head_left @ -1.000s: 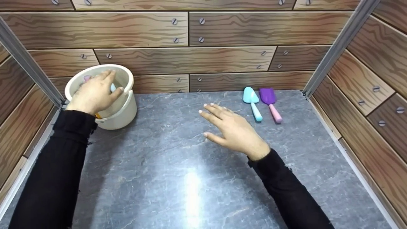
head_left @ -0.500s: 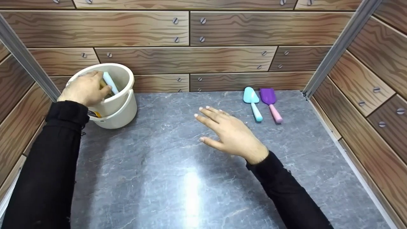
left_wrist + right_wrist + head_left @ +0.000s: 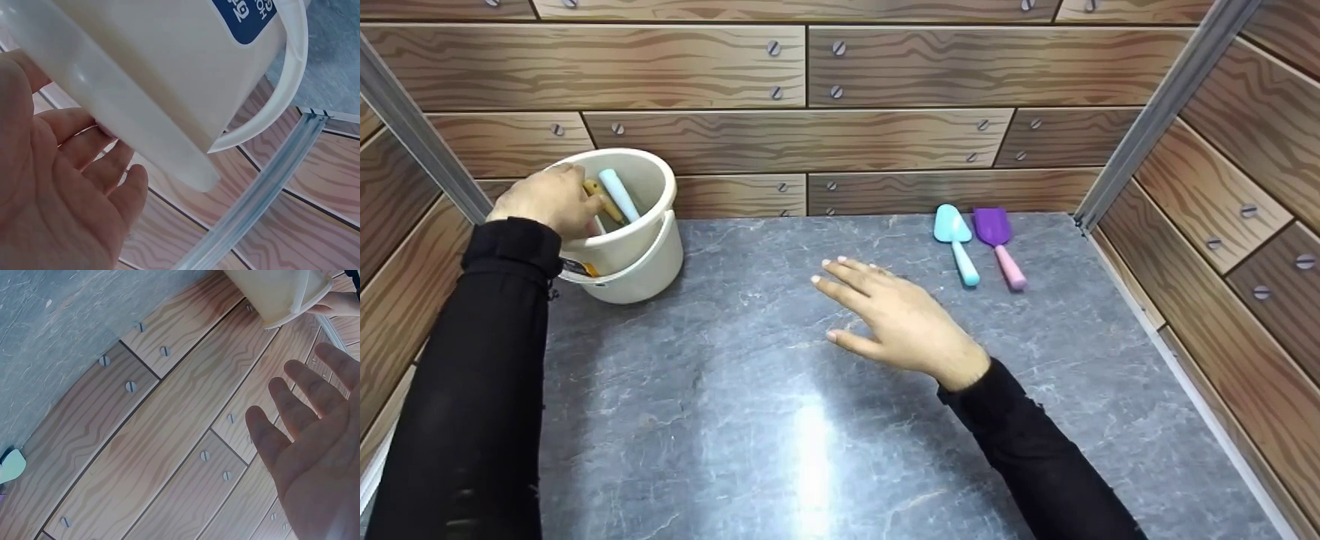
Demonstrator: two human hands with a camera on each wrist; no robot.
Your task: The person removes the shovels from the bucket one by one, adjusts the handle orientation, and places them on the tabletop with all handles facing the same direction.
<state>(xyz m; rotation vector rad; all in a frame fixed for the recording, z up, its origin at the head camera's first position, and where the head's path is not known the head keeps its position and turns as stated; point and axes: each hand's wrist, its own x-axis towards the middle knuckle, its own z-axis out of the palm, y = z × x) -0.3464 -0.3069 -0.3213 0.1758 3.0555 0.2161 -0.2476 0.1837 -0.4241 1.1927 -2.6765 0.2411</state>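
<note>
A cream plastic bucket point(image 3: 630, 240) stands at the table's back left, its handle point(image 3: 284, 95) folded down. A light blue tool handle point(image 3: 619, 195) and a yellowish one point(image 3: 604, 201) stick up inside it. My left hand point(image 3: 547, 199) rests at the bucket's left rim. In the left wrist view its palm point(image 3: 62, 185) lies beside the bucket's outer wall point(image 3: 169, 73), fingers relaxed and holding nothing. My right hand point(image 3: 885, 315) hovers over the middle of the table, fingers spread point(image 3: 309, 439) and empty.
A teal toy shovel point(image 3: 956, 240) and a purple one with a pink handle point(image 3: 997, 244) lie side by side at the back right of the grey marble table point(image 3: 780, 420). Wood-pattern walls point(image 3: 885, 142) close in the back and both sides.
My left hand has drawn back from over the bucket's mouth to its left rim, uncovering the handles inside. My right hand has drifted a little to the left.
</note>
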